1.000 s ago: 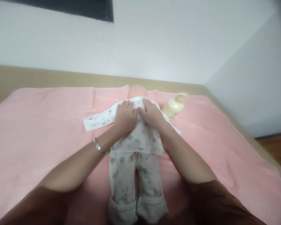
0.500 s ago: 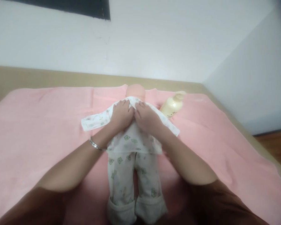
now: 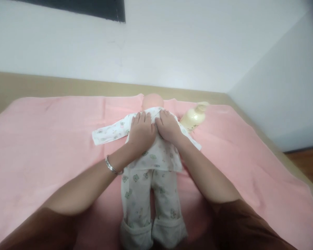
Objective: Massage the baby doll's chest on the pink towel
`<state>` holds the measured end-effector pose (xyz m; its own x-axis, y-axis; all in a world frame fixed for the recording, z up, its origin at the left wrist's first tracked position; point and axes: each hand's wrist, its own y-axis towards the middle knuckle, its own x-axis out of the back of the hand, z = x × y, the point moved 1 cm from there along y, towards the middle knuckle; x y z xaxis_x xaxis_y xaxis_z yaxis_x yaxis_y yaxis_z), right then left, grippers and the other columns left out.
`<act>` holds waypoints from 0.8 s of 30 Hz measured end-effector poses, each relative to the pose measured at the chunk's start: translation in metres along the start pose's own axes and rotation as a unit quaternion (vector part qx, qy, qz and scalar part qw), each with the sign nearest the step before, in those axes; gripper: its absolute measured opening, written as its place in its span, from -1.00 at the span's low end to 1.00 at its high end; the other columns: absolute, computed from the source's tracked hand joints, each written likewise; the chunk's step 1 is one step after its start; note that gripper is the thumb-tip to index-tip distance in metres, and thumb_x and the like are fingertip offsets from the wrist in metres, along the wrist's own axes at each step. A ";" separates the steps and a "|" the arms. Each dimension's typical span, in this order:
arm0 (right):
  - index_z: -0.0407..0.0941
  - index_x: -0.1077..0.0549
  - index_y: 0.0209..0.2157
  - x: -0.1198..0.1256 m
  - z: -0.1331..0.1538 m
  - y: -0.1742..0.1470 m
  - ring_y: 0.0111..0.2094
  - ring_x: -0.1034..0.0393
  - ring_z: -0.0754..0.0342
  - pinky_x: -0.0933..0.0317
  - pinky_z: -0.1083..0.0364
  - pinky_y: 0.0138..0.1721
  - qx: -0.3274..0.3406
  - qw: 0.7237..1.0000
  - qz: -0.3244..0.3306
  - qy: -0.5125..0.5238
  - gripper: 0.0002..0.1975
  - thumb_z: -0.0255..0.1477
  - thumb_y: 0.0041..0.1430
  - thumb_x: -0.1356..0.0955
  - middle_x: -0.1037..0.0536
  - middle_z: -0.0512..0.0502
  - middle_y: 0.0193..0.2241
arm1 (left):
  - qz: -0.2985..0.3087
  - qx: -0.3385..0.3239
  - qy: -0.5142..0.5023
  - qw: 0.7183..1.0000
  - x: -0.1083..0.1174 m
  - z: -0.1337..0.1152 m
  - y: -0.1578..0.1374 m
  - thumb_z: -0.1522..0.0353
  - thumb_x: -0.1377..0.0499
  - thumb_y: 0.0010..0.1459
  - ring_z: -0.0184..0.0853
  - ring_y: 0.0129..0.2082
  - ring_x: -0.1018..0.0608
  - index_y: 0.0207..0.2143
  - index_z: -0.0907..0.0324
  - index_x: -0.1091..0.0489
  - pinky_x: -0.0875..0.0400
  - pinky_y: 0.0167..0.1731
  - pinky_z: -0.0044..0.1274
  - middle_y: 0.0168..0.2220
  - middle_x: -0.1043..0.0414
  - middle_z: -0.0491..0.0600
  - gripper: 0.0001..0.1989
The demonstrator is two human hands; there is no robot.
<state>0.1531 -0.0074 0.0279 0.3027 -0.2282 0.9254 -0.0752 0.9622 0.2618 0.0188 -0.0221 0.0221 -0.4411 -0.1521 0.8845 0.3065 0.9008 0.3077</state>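
Left hand and right hand lie side by side on the upper part of the shirt worn by the doll, just below its head. Their palms are down, fingers extended and thumbs near each other, with neither hand clamped on anything. The doll is stretched out on the pink cloth; whether face up or face down I cannot tell. Judging by how things lie, dressing is largely done: the shirt covers the doll's torso, the trousers cover its legs, and their cuffs are turned up. Work at the doll's upper body seems unfinished, though how much is left cannot be told. A pump bottle rests beside the doll, past the right hand, untouched.

Half a second ago the hands were nearly touching over the doll's upper body, fingers more bent; now they are flatter, and the right hand sits further from the doll's midline. The bottle keeps its place beside the doll.
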 end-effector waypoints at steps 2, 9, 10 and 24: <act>-0.28 -0.37 -0.04 0.006 0.003 -0.001 -0.04 -0.39 -0.21 -0.25 -0.13 0.05 -0.009 1.000 0.015 -0.007 -0.62 -0.42 0.35 -0.05 -0.53 -0.40 -0.08 | -0.022 -0.030 0.011 0.999 -0.001 0.000 -0.002 0.36 0.15 0.35 0.08 0.36 -0.23 0.24 0.46 -0.23 -0.11 0.36 -0.10 0.30 -0.24 0.32 -0.48; -0.20 -0.41 -0.17 0.013 0.026 -0.021 -0.15 -0.44 -0.20 -0.32 -0.08 -0.10 0.024 0.996 -0.006 -0.085 -0.67 -0.46 0.38 -0.07 -0.55 -0.33 -0.24 | 0.019 -0.022 -0.007 1.000 0.007 0.015 0.018 0.39 0.12 0.27 -0.01 0.08 -0.44 -0.05 0.33 -0.37 -0.26 0.23 -0.14 0.00 -0.45 0.27 -0.64; -0.21 -0.42 -0.15 0.013 0.031 -0.026 -0.13 -0.43 -0.22 -0.33 -0.10 -0.09 0.039 0.994 -0.018 -0.096 -0.68 -0.48 0.37 -0.09 -0.54 -0.35 -0.22 | 0.031 -0.012 -0.013 0.999 0.008 0.018 0.022 0.39 0.12 0.25 -0.02 0.02 -0.45 -0.12 0.30 -0.38 -0.31 0.16 -0.14 -0.06 -0.47 0.25 -0.67; -0.29 -0.43 -0.09 0.013 0.005 -0.005 -0.01 -0.38 -0.23 -0.26 -0.16 0.07 -0.003 0.998 0.046 -0.036 -0.59 -0.39 0.40 -0.06 -0.52 -0.42 -0.08 | 0.024 -0.065 0.037 0.997 0.008 -0.006 -0.007 0.41 0.17 0.34 0.11 0.36 -0.22 0.23 0.49 -0.21 -0.09 0.34 -0.04 0.31 -0.18 0.42 -0.49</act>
<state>0.1524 -0.0158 0.0396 0.2260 -0.1480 0.9628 -0.0930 0.9806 0.1725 0.0183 -0.0323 0.0297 -0.3603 -0.1436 0.9217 0.4351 0.8481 0.3022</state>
